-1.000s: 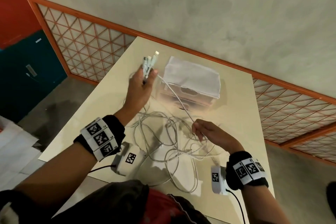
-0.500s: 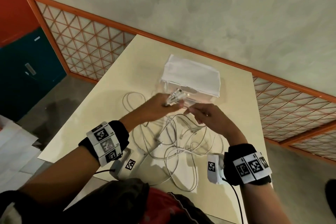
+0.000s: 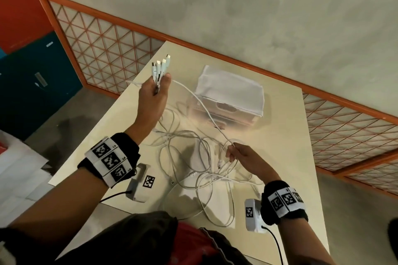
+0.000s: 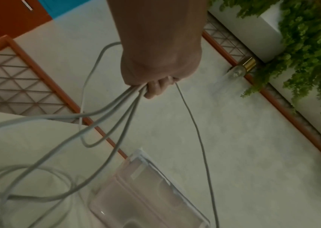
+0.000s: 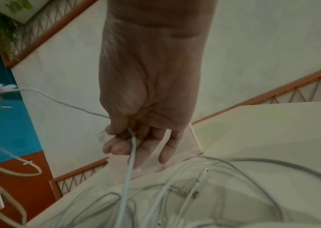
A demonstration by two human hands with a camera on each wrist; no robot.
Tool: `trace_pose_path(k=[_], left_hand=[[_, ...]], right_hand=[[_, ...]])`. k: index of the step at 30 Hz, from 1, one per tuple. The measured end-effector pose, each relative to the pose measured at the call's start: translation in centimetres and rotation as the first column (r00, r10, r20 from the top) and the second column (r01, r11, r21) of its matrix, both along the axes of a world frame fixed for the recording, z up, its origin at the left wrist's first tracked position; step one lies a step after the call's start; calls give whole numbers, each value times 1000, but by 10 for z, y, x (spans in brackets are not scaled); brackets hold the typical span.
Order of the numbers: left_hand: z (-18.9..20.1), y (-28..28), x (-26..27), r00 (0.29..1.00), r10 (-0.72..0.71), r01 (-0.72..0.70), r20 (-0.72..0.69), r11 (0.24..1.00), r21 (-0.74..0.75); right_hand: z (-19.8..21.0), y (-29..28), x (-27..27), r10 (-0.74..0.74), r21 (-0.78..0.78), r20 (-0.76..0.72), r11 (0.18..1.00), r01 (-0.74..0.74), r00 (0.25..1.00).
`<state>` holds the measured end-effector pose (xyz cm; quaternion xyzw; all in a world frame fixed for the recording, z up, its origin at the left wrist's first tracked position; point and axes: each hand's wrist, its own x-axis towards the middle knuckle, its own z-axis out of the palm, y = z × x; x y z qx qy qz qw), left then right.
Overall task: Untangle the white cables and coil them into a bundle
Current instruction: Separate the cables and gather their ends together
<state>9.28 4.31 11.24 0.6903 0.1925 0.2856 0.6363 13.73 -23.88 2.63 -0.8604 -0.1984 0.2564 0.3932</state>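
Observation:
Several white cables (image 3: 193,163) lie tangled in loops on the cream table (image 3: 280,135). My left hand (image 3: 155,92) is raised above the table's far left part and grips a bunch of cable ends, with the plugs (image 3: 160,66) sticking up past its fingers. In the left wrist view the cables (image 4: 120,117) hang down from that fist (image 4: 155,80). One cable (image 3: 200,103) runs taut from there to my right hand (image 3: 235,153), which pinches it low over the tangle. The right wrist view has the cable (image 5: 130,157) passing between thumb and fingers (image 5: 116,148).
A clear plastic box with a white lid (image 3: 230,92) stands on the table just beyond the tangle. The table's near edge is by my body. An orange lattice railing (image 3: 107,49) runs behind the table, with a teal cabinet (image 3: 32,75) to the left.
My left hand has risen up and left from beside the right hand, carrying the plug ends. My right hand has pulled back down toward me, and the cable between them is stretched.

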Motion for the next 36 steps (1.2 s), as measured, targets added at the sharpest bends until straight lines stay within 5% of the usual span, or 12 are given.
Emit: trace_pose_path(k=[5,10,15,20,28,32,36], left_hand=[[-8,3,-4,991,53,-26,-123,976,216],[-18,-2,-7,898,-25,270,-440,821,503],[-21,-2,-13,732,-57,587,-679,558,586],[-25,1,-18,656,-22,687,-754,429,586],[-30,7,-18,597,-28,729,-802,437,527],[-38,2,-14,556,-98,765,-826,449,462],[-42,-3,-9,593,-124,712,-796,542,446]], right_hand=[[-10,11,-9,23,-21,-177,999,-27,984],[-26,44,-29,99,-86,-286,988,-128,953],[-34,46,-20,151,-311,-19,938,-149,988],[-54,25,-8,101,-407,175,913,-21,979],[-62,-13,-1,-103,-444,200,877,184,974],[-40,-19,3,-143,-237,317,945,224,937],[17,-3,9,-216,21,230,976,217,949]])
